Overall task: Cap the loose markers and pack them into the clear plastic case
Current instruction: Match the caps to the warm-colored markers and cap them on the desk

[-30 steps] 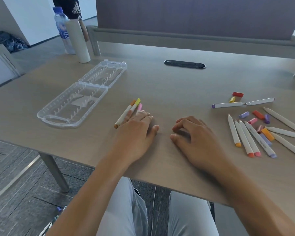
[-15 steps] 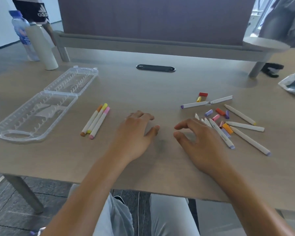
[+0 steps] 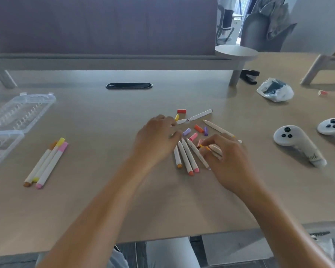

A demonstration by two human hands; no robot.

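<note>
The clear plastic case (image 3: 21,113) lies open at the far left. Three capped markers (image 3: 46,161) lie side by side next to it. A fan of loose white markers (image 3: 186,157) sits mid-table among scattered caps: red (image 3: 181,111), yellow (image 3: 176,117), orange (image 3: 199,128), purple (image 3: 186,131) and pink (image 3: 193,136). My left hand (image 3: 157,136) curls over the left end of a white marker (image 3: 182,121); its grip is hidden. My right hand (image 3: 224,157) pinches an orange cap (image 3: 204,147) between thumb and forefinger, over other markers.
Two white controllers (image 3: 298,146) (image 3: 333,126) lie at the right. A plastic bag (image 3: 275,89) and a black stapler (image 3: 249,76) are at the back right. A black cable slot (image 3: 129,86) sits in the table before the divider panel.
The view has swung right, so the case now sits at the left edge. Both hands moved from the bare table into the marker pile; the right hand closed on an orange cap.
</note>
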